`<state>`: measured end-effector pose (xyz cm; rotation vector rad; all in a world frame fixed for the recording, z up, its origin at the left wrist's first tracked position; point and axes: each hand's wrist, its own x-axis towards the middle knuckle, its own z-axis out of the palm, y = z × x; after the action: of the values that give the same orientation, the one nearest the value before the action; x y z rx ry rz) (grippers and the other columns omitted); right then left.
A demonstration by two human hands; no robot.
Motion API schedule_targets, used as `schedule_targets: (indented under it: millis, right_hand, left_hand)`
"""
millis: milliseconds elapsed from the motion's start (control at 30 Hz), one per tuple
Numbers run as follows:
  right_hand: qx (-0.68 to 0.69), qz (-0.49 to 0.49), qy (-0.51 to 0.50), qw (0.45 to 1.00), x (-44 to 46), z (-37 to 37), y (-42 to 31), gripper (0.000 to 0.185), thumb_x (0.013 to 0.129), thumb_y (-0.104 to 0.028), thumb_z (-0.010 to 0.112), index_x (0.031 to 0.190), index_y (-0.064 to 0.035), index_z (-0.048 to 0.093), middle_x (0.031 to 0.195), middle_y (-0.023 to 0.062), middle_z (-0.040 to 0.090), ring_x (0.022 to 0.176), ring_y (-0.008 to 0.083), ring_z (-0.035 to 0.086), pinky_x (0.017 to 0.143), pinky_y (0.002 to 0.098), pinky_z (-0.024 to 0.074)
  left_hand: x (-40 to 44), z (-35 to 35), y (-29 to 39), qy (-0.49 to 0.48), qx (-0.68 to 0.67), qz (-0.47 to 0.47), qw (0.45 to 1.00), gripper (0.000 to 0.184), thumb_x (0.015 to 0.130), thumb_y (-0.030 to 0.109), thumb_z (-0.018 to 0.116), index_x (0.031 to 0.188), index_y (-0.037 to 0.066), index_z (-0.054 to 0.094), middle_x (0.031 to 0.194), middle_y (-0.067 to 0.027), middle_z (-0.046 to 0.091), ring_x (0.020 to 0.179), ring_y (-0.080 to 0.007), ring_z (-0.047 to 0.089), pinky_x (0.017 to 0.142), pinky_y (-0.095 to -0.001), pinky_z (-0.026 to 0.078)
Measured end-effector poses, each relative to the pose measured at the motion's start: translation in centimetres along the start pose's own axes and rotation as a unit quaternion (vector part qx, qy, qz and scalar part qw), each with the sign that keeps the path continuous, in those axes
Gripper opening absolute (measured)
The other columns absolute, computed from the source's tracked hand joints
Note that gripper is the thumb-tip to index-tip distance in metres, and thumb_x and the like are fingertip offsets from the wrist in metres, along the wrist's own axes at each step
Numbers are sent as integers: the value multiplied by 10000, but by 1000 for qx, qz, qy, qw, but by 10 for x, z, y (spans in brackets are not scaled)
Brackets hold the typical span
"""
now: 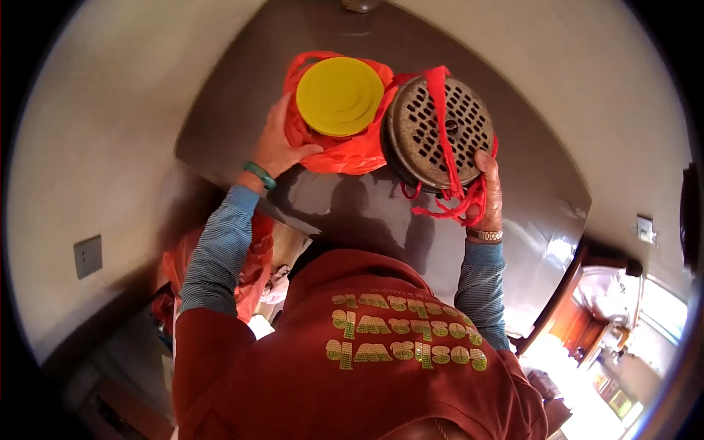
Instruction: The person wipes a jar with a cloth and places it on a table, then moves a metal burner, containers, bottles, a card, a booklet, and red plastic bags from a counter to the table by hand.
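Note:
My left hand (282, 139) curves around the near left side of a red plastic bag (352, 158). Inside the bag sits a round container with a yellow lid (339, 95), whose body is hidden by the bag. At the right, my right hand (490, 187) grips the edge of a round, dark metal container with a perforated top (462, 121). A red strap (438, 103) runs across that top, and its loose loops hang by my right fingers. The metal container leans beside the red bag, over the table.
A dark glossy table (352, 213) spreads beneath both things and reflects them. Another red bag (257, 271) with mixed items lies below the table's left edge. A small object (361, 4) stands at the far edge. Wall sockets (88, 257) are on the left wall.

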<state>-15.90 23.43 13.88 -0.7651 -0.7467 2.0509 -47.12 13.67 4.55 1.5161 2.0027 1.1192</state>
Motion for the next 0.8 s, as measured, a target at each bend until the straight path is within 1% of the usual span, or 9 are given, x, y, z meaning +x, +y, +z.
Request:
schedule_targets:
  millis: [133,167,333,433,533,667,700,733,800]
  right_hand:
    - [-14,8,56,998,2,-2,-3,532,795,-202,577,1238,3,367,1157,153,506,1012,249,544,867,381,479]
    - [-13,12,46,999,1,-2,-3,537,804,-205,580,1248,5,364,1175,154,501,1028,262,535,888,394,466]
    - [-12,10,63,998,-2,-3,1,528,810,-201,590,1245,8,375,1181,147,504,1028,270,536,886,404,470]
    - [-20,3,67,998,-1,-13,5,534,801,-194,601,1243,4,375,1186,144,498,1032,272,532,881,405,473]
    - [-26,1,66,997,-2,-6,-3,541,796,-189,609,1244,-1,372,1196,138,490,1052,270,520,886,405,472]
    - [-39,8,55,998,-2,-7,-5,540,799,-193,605,1248,-5,369,1197,136,490,1065,261,511,895,399,466]
    - [-36,8,57,998,-2,-8,-5,541,800,-194,604,1248,-6,368,1197,136,490,1067,259,510,895,396,465]
    - [-37,9,54,998,-2,-4,-5,541,800,-194,604,1248,-6,368,1197,136,490,1067,259,510,895,396,465]
    - [-36,16,43,998,-4,2,-6,540,802,-198,602,1249,-8,367,1202,135,488,1066,260,510,890,395,468]
  left_hand:
    - [-9,8,7,-14,97,-67,993,714,659,96,652,1293,112,324,1152,-190,499,1072,-382,448,900,-432,384]
    - [-12,14,3,24,94,-63,993,555,697,68,544,1232,136,411,1047,-187,553,967,-382,499,832,-449,412]
    - [-9,6,-27,51,167,-168,970,387,719,170,519,1105,146,526,1050,-162,551,944,-347,519,825,-422,427]
    - [-6,-9,-36,70,80,-69,992,435,711,254,606,1119,128,521,1066,-144,515,986,-332,500,835,-383,427]
    - [10,-12,-12,98,-21,-92,991,449,720,285,624,1121,110,520,1068,-158,517,982,-344,497,848,-373,422]
    - [31,0,-29,82,62,-15,995,228,783,223,580,964,86,597,1104,-141,508,1009,-326,494,856,-361,418]
    - [30,6,-27,136,48,15,989,138,804,191,551,845,67,593,1005,-139,553,919,-310,527,782,-342,436]
    - [30,7,-22,139,48,14,989,138,804,191,551,845,67,593,1005,-139,553,919,-310,527,782,-342,436]
    - [29,6,-15,75,-91,-123,985,126,802,155,528,770,34,541,761,-97,556,712,-222,528,644,-311,426]
